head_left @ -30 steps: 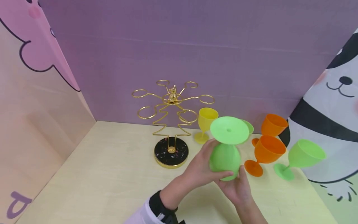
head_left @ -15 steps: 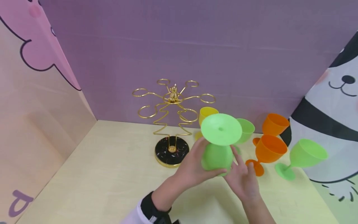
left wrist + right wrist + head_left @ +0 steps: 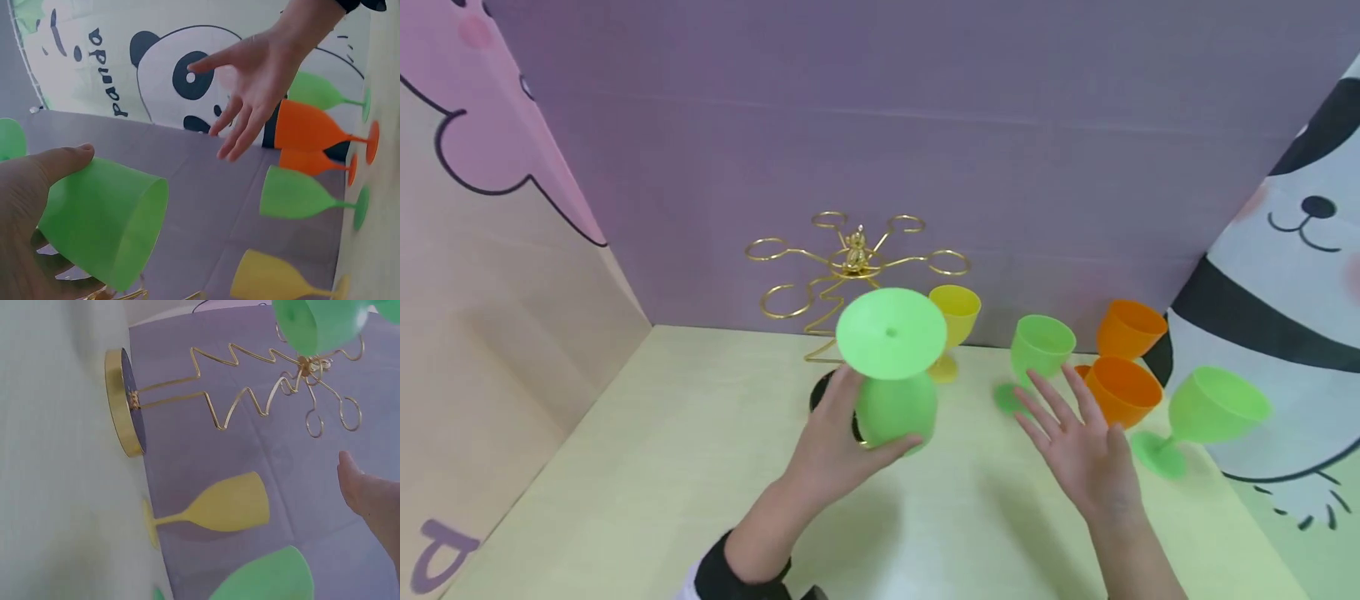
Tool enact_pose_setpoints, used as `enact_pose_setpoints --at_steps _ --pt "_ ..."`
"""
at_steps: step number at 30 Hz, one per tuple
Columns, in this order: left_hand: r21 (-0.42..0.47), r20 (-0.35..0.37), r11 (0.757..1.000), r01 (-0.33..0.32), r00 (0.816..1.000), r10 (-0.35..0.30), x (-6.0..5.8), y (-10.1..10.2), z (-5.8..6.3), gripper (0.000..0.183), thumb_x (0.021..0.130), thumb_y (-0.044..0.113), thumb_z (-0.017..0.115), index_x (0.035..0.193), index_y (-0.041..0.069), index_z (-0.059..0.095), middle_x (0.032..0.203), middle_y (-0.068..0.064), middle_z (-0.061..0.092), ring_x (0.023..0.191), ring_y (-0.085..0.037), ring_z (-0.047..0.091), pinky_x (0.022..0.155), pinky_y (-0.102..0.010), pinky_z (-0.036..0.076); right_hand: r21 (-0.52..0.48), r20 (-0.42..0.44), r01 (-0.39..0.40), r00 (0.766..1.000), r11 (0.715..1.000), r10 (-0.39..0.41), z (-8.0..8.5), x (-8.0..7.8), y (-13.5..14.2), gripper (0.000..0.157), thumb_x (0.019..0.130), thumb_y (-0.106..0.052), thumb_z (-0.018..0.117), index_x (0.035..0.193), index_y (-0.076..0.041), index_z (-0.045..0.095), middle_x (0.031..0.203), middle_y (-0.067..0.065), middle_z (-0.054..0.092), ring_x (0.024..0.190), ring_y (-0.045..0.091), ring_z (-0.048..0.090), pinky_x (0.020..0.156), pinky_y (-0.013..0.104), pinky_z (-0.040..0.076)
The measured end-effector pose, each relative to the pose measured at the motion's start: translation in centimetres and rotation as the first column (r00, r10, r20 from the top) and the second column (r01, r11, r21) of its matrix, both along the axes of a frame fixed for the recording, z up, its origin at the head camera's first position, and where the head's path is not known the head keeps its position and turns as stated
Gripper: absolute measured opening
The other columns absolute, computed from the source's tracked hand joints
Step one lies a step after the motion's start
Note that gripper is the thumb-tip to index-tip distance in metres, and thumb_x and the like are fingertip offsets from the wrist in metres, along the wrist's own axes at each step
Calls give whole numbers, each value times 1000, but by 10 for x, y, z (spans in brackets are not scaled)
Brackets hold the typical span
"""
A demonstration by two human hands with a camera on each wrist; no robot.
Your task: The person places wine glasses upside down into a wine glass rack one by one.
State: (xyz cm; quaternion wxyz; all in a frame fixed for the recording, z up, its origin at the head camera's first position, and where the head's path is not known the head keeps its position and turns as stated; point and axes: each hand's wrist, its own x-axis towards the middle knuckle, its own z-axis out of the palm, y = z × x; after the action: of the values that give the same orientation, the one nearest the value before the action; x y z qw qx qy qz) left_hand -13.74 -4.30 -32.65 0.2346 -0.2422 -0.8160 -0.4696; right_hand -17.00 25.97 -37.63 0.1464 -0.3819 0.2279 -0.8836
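Note:
My left hand (image 3: pixel 829 454) grips a green goblet (image 3: pixel 897 408) by its bowl, upside down with the foot on top. In the left wrist view the thumb and fingers curl round the goblet's bowl (image 3: pixel 103 219), whose mouth faces down toward the table. Behind it stands a gold wire rack (image 3: pixel 856 257) with ring-ended arms and a round black base, partly hidden by the goblet and hand. My right hand (image 3: pixel 1086 462) holds nothing, its fingers spread, in front of another green goblet (image 3: pixel 1043 343) and an orange goblet (image 3: pixel 1123 392).
A yellow goblet (image 3: pixel 957 310) stands upright just right of the rack. A second orange goblet (image 3: pixel 1131 327) and a green goblet (image 3: pixel 1221 406) stand at the right. Purple cloth (image 3: pixel 880 108) rises behind the pale table (image 3: pixel 700 467), with printed panels at both sides.
My left hand has carried the upside-down green goblet leftward, in front of the rack. The right hand has come off that goblet and moved right, its fingers spreading.

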Motion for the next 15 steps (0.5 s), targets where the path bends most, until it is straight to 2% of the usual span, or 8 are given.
enact_pose_setpoints --at_steps 4,10,15 --pt "8 4 999 -44 999 44 3 -20 5 95 64 28 83 140 28 26 134 -4 40 119 -16 39 94 -49 41 19 -71 48 996 999 -47 10 -1 8 62 97 -24 42 147 -13 6 152 18 2 135 39 3 113 44 14" --pt "0 42 984 -177 983 177 9 -48 9 94 64 29 82 140 26 28 136 -8 39 122 -21 37 98 -55 37 50 -113 152 983 987 -145 24 -1 22 62 96 -19 45 146 -11 10 152 19 7 135 38 9 111 44 19" --pt "19 -28 968 -251 967 252 8 -70 13 92 62 18 83 138 15 32 134 -14 40 121 -26 38 96 -57 38 72 -197 235 956 969 -217 36 -3 37 55 98 -12 34 145 -7 6 150 22 12 134 38 15 111 42 23"
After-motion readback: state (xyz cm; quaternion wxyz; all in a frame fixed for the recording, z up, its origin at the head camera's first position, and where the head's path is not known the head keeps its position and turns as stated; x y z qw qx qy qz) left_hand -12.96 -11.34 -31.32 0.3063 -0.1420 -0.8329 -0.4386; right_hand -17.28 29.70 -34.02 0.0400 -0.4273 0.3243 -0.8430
